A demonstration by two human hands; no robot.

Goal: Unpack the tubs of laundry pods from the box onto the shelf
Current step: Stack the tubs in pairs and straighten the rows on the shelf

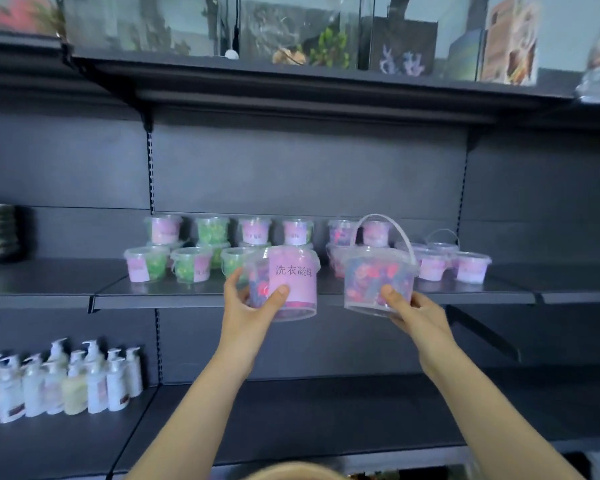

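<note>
Both arms reach up; I see the left hand [253, 301] gripping a labelled tub [293, 271], the right hand [414, 311] a handled tub [374, 271], fingers [280, 292] curled round clear plastic.

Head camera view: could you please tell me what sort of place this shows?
Probably a shop aisle being stocked: dark metal shelving with slotted uprights, rows of labelled tubs of laundry pods on one shelf, and a group of white pump bottles on the shelf below.
</note>
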